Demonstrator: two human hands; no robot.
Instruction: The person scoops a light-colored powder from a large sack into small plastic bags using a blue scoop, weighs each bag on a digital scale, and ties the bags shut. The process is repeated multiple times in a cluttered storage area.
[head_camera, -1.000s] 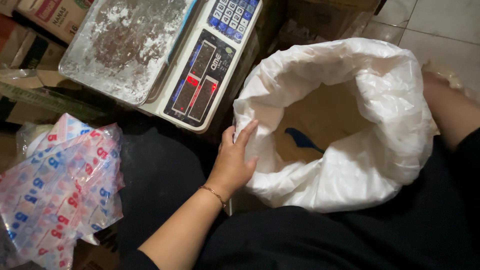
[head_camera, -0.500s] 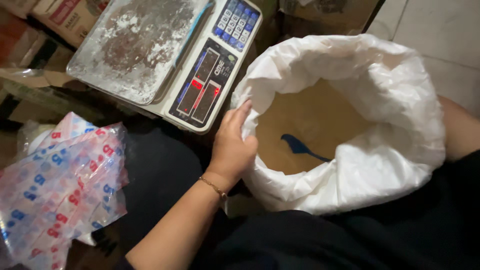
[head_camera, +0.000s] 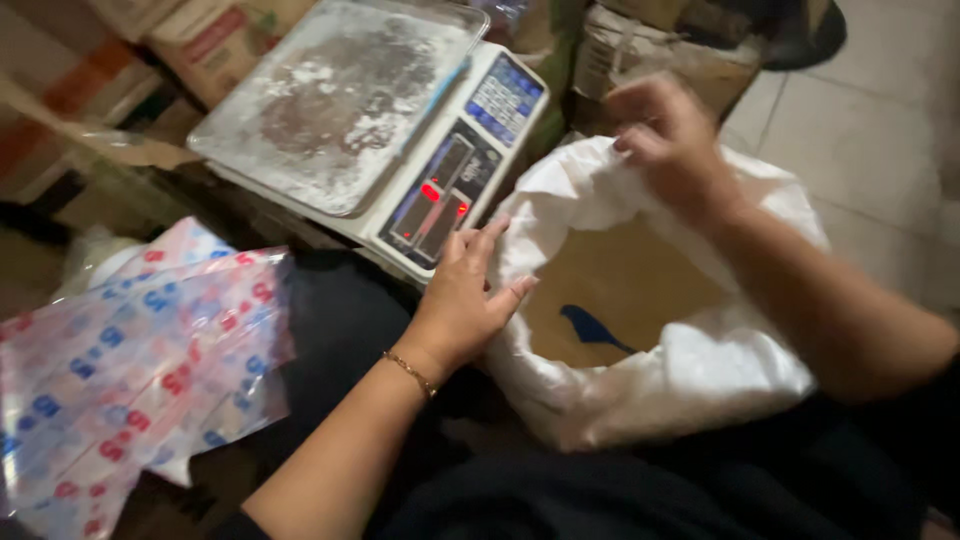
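A large white sack stands open in front of me, filled with tan powder. A blue scoop handle sticks out of the powder. My left hand rests flat against the sack's rolled left rim, fingers spread. My right hand reaches over the far rim, fingers pinching the white fabric there; it is blurred. My right forearm crosses above the sack's right side.
A digital weighing scale with a dusty metal pan sits at the upper left of the sack. Printed red-and-blue plastic bags lie at the left. Cardboard boxes stand behind, tiled floor at right.
My right hand has come into view and moved over the sack to its far rim. My left hand stays on the left rim. The view has shifted closer.
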